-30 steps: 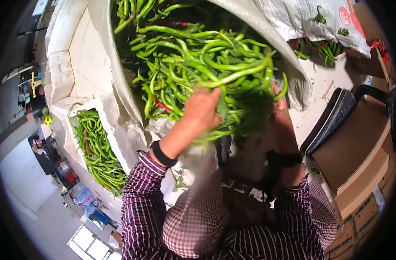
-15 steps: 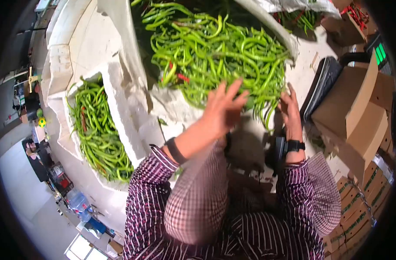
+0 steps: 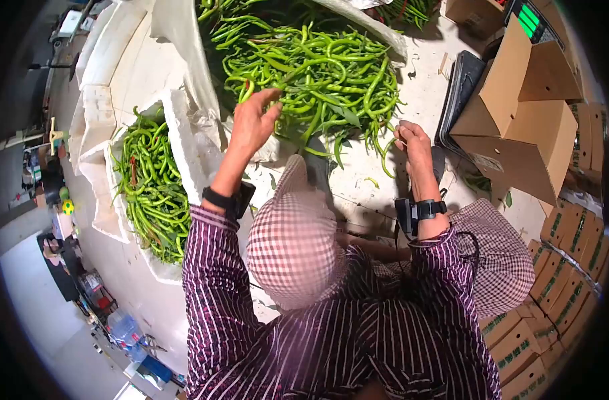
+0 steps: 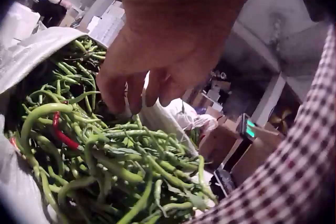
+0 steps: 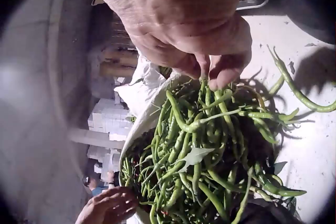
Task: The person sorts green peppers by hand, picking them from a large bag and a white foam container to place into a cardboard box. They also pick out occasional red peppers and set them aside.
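Observation:
Many green chili peppers (image 3: 318, 73), with a few red ones, spill from the mouth of a white sack (image 3: 178, 40). My left hand (image 3: 252, 123) hovers over their near left edge, fingers apart and slightly bent; in the left wrist view the hand (image 4: 163, 50) hangs above the peppers (image 4: 115, 166), holding nothing visible. At the pile's right edge is my right hand (image 3: 416, 150), its fingers loosely curled beside drooping peppers. The right wrist view shows that hand's thumb and fingers (image 5: 210, 69) close together over the peppers (image 5: 205, 150), with no clear grip visible.
A white foam box (image 3: 178, 143) of green peppers stands at the left. Open cardboard boxes (image 3: 511, 120) and a dark flat object (image 3: 459, 93) are at the right, near a lit green display (image 3: 528, 20). Stacked cartons (image 3: 571, 240) fill the lower right.
The peppers lifted between both hands a second ago now lie on the pile. My left hand has moved left and up, while my right hand has shifted slightly left; the view has also shifted.

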Demonstrator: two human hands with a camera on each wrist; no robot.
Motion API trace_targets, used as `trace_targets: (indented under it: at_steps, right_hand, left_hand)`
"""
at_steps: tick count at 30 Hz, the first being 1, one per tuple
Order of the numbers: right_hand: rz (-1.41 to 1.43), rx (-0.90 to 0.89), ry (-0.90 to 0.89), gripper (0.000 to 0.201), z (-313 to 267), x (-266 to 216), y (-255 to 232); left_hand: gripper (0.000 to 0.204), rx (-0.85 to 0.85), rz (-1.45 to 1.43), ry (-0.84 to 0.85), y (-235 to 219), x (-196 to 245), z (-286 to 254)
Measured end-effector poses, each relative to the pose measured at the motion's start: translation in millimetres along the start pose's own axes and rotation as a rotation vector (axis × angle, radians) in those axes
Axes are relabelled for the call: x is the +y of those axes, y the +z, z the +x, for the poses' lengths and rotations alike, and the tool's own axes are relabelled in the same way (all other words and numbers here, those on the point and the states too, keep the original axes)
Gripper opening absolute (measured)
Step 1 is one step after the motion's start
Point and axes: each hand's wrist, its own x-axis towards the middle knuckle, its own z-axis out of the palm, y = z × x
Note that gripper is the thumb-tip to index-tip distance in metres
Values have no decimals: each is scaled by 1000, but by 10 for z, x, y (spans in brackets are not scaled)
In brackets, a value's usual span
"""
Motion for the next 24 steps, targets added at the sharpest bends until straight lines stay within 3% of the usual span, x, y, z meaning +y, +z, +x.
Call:
trace_targets:
  at_steps: [1, 3, 5, 7, 8, 11, 13, 14, 16, 17, 19, 20, 21, 22, 23, 24]
  right_hand:
    - [1, 11, 3, 32, 8, -22, 6]
    - [-59, 40, -47, 33, -39, -96, 55]
    - [-82, 56, -85, 26, -42, -91, 140]
    - [-414, -17, -312, 19, -105, -211, 347]
    - [-419, -26, -513, 15, -113, -221, 534]
    - [-737, -122, -761, 23, 28, -240, 1001]
    - [-1079, -205, -712, 21, 112, -89, 1233]
    - [-1080, -204, -707, 21, 159, 12, 1236]
    - [-1443, -400, -599, 10, 163, 269, 1198]
    - [-1444, -404, -596, 10, 56, 436, 1088]
    - [-973, -381, -730, 7, -123, 738, 696]
    - [-977, -375, -729, 7, -18, 880, 557]
    - [-1004, -564, -700, 11, 42, 972, 446]
    - [-1023, -752, -666, 15, 84, 1079, 381]
    - [-1022, -749, -662, 15, 61, 838, 430]
    - [-1015, -744, -591, 15, 22, 427, 488]
  left_hand:
    - [34, -19, 9, -29, 76, -18, 142]
    - [27, 75, 33, 127, 303, -105, 442]
    - [25, 96, 24, 154, 498, -125, 668]
    - [22, 173, 142, 319, 663, -94, 788]
    - [22, 161, 132, 314, 729, -50, 803]
    - [20, -150, 99, 130, 921, -136, 797]
    - [14, -157, 210, 221, 1038, -133, 683]
    - [13, -187, 240, 298, 1076, -115, 627]
    - [11, -261, 298, 370, 1071, -28, 478]
    - [11, -302, 333, 363, 1029, 38, 409]
    - [15, -338, 378, 410, 949, 52, 449]
    - [17, -349, 327, 302, 845, 156, 536]
    - [20, -360, 276, 187, 733, 246, 595]
    - [25, -218, 270, 231, 659, 273, 732]
    - [26, 5, 245, 359, 705, 177, 905]
    - [32, 20, 218, 323, 707, 164, 1094]
